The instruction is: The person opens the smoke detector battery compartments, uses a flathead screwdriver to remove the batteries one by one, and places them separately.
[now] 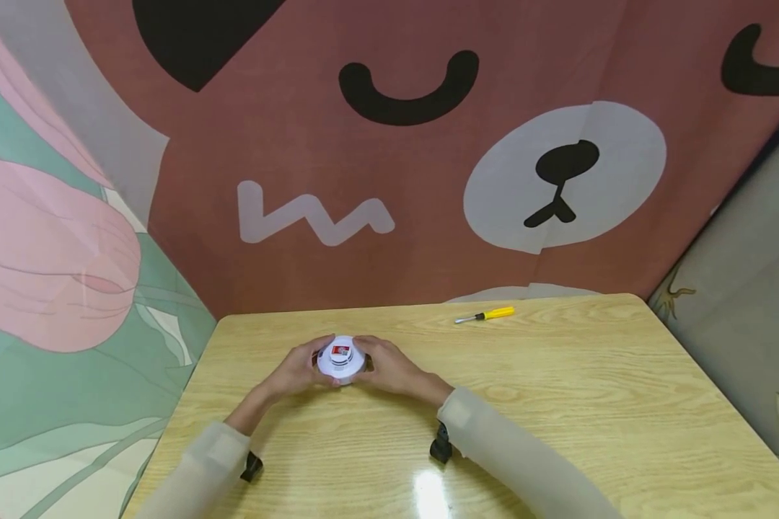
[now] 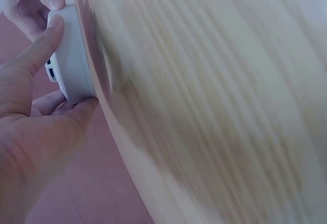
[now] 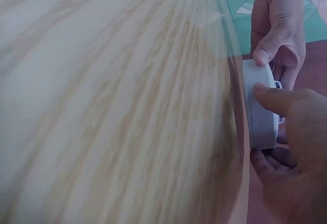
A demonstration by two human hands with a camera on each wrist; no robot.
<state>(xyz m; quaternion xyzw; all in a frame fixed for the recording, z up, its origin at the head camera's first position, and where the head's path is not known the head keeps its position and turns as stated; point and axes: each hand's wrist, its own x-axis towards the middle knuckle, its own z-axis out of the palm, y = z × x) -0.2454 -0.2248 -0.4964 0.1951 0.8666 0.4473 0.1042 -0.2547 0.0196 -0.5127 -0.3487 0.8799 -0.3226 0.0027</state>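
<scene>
A round white smoke detector (image 1: pixel 342 367) with a red label on top is held between both hands near the table's far left part. My left hand (image 1: pixel 300 369) grips its left side, thumb on the near edge and fingers round the far side. The right hand (image 1: pixel 389 366) grips the opposite side in the same way. In the left wrist view the smoke detector (image 2: pixel 71 55) shows edge-on, with its flat base close over the table. The right wrist view shows both thumbs on the side wall of the smoke detector (image 3: pixel 260 114).
A screwdriver (image 1: pixel 497 313) with a yellow handle lies near the far edge of the wood-grain table (image 1: pixel 591 404). Behind the table hangs a brown cloth (image 1: pixel 428 267) with a bear face. A green and pink cloth (image 1: pixel 58 346) hangs at the left.
</scene>
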